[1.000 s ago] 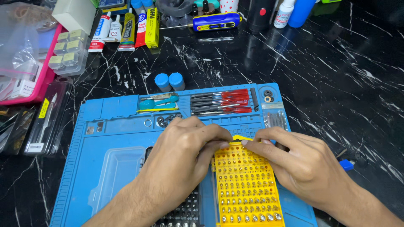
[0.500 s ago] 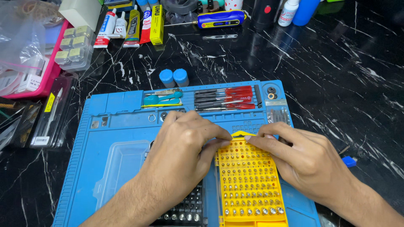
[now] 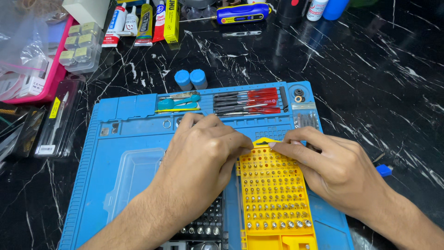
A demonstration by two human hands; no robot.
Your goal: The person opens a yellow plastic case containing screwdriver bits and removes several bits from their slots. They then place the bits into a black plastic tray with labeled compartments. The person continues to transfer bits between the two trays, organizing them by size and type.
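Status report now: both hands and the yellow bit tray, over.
Left hand and right hand both touching top of yellow bit tray. Tray flat on blue mat. Nothing on top of tray.

Yellow bit holder [image 3: 274, 194] — a long rectangular plastic tray studded with rows of small metal screwdriver bits (tips upright in their sockets). It lies flat on the blue work mat [image 3: 129, 134], long axis running away from the viewer, its tabbed far end pinched between fingertips of both hands — a black bit rack [image 3: 203, 222] lies just beside it.
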